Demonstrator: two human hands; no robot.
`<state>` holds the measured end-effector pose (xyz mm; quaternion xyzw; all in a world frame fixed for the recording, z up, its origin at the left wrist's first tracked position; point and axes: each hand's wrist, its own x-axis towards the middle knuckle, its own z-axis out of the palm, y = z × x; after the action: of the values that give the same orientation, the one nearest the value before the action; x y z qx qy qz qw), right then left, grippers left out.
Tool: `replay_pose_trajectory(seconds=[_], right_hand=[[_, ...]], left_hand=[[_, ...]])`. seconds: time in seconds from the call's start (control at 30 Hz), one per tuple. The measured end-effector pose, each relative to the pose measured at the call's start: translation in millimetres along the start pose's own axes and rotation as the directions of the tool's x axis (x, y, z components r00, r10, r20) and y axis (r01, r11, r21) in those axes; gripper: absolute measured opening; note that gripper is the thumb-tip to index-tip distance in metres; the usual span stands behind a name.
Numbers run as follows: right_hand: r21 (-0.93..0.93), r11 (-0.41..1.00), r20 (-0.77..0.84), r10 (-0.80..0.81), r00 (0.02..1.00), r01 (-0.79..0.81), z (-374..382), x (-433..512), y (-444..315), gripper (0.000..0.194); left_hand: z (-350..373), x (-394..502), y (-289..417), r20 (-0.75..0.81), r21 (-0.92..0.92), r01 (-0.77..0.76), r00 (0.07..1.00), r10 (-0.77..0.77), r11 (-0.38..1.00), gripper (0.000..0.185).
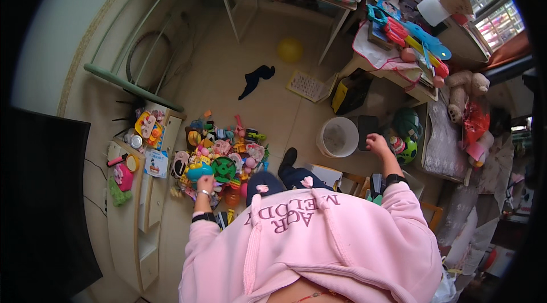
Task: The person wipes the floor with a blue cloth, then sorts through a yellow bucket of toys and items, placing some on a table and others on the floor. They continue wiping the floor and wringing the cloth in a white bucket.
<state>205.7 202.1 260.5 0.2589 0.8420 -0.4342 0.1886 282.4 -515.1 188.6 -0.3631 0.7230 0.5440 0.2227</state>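
My left hand (205,184) is over the near left part of a heap of toys on the floor, at the edge of a teal and yellow toy (199,171); whether it grips that toy I cannot tell. A green toy wheel (223,169) lies just right of it, among pink balls and small plastic pieces. My right hand (377,143) is held out to the right, fingers curled, beside a white bucket (337,137) and above a dark bin or box (367,128). Nothing is seen in it, but its fingertips are too small to judge.
A low cabinet (124,234) with toys on top stands at the left. Ahead on the floor lie a dark cloth (256,81), a yellow balloon (290,49) and an open book (308,86). A green ball (409,150) and a cluttered desk (363,64) are at the right.
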Motion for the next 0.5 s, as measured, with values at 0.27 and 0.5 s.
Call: replay_pose_trajectory(seconds=[0.27, 0.5], right_hand=[[-0.018, 0.998, 0.16, -0.06, 0.985, 0.063, -13.5, 66.7, -150.8, 0.032], [-0.087, 0.996, 0.2, 0.018, 0.98, -0.001, -8.0, 173.4, -204.3, 0.036]], left_hand=[[40.5, 48.5, 86.2, 0.012, -0.121, 0.24, 0.971, -0.24, 0.963, 0.019], [38.4, 131.1, 140.8, 0.032, -0.222, 0.379, 0.924, -0.382, 0.898, 0.017]])
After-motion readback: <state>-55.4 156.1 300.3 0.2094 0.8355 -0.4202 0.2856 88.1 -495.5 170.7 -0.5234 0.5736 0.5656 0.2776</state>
